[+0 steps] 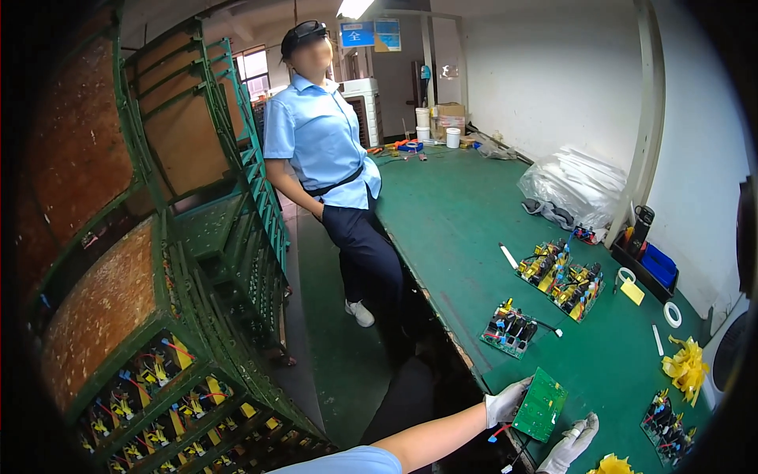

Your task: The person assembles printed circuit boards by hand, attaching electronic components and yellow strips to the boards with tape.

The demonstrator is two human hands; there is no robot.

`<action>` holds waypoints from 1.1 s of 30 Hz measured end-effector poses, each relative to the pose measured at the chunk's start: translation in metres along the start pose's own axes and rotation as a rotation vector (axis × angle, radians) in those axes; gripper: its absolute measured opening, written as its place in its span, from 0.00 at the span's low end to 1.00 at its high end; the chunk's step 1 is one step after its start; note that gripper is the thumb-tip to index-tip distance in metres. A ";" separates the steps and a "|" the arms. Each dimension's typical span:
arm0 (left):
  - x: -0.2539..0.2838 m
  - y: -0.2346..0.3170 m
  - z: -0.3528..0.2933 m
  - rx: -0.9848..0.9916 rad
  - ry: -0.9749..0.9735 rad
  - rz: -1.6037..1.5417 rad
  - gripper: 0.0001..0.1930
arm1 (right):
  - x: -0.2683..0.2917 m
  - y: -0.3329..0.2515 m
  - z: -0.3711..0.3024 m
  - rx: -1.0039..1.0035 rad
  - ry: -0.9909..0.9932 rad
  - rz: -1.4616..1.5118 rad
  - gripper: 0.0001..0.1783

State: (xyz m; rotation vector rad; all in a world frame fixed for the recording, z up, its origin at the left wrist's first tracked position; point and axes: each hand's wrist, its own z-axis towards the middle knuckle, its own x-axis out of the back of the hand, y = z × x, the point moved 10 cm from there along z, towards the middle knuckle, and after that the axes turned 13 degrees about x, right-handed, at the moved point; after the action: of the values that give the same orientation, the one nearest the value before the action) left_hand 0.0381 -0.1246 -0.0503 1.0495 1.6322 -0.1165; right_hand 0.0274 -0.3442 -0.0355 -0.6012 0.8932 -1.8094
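My left hand (504, 403), in a white glove, grips a green circuit board (542, 404) by its left edge. The board is tilted so that its soldered underside shows; red and black leads hang from its lower left corner. My right hand (573, 444), gloved as well, is just right of the board and apart from it. Its fingers are stretched out with nothing seen in them. Beyond the held board, another circuit board (510, 329) with black and yellow parts lies on the green table (450, 213). At the lower right lies a further populated board (668, 428).
Two joined boards (560, 278) lie farther back. Yellow tape pieces (685, 368), a white tape roll (672, 314) and a bin with a blue box (659, 265) line the right side. Bagged white sheets (576, 186) sit behind. A person (324, 142) stands left beside green racks (185, 308).
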 end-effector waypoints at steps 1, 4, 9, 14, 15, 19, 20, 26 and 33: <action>-0.002 -0.002 -0.001 0.040 -0.001 -0.018 0.29 | -0.001 0.001 0.001 0.018 0.001 0.044 0.22; -0.018 0.004 -0.018 0.031 -0.026 -0.073 0.22 | -0.008 -0.012 0.002 -0.050 -0.064 0.030 0.23; -0.011 -0.002 -0.009 0.016 0.000 -0.061 0.37 | -0.018 -0.085 0.008 -0.129 -0.087 -0.109 0.22; -0.012 -0.007 -0.006 0.080 -0.013 -0.051 0.37 | -0.017 -0.096 0.006 -0.198 -0.060 -0.125 0.21; -0.010 -0.009 -0.006 0.072 0.000 -0.049 0.37 | -0.019 -0.098 0.008 -0.192 -0.064 -0.122 0.21; -0.008 -0.008 -0.004 0.054 -0.040 -0.039 0.37 | -0.023 -0.103 0.012 -0.173 -0.073 -0.129 0.21; -0.010 -0.008 -0.004 0.054 -0.040 -0.041 0.37 | -0.023 -0.103 0.012 -0.171 -0.074 -0.133 0.22; -0.001 -0.008 0.004 0.067 -0.005 -0.058 0.38 | -0.026 -0.102 0.011 -0.163 -0.077 -0.150 0.22; -0.007 -0.007 0.006 0.082 -0.051 -0.044 0.38 | -0.022 -0.111 0.013 -0.192 -0.065 -0.195 0.22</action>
State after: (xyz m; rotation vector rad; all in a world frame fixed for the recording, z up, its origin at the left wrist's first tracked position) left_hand 0.0376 -0.1358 -0.0495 1.0649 1.6164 -0.2394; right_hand -0.0164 -0.3015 0.0604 -0.8911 0.9996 -1.8770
